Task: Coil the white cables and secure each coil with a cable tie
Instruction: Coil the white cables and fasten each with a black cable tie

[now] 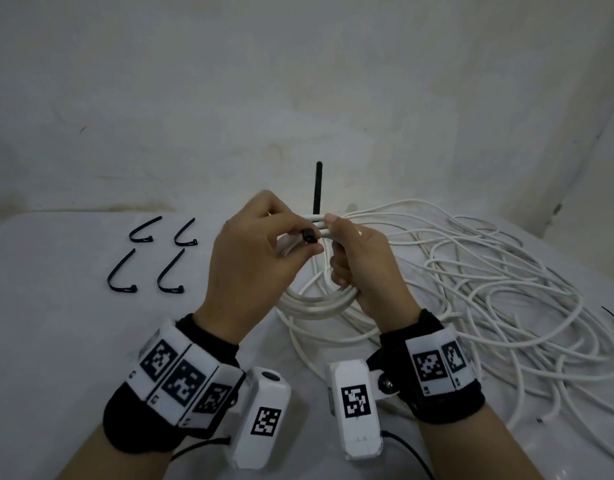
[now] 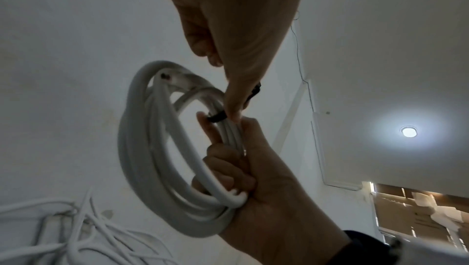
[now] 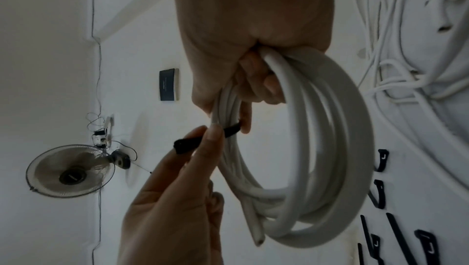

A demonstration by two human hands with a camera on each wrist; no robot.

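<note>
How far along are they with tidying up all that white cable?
Early on. One coil is wound and gripped in the right hand. The left hand pinches a black tie at the top of the coil, its tail sticking up, not yet closed. Left to do: the big loose pile of cable. Four spare ties wait on the table.

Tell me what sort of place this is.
Probably a plain indoor room set up as a makeshift workbench: a white-covered table against a bare wall, a wall-mounted fan, and a ceiling lamp.
</note>
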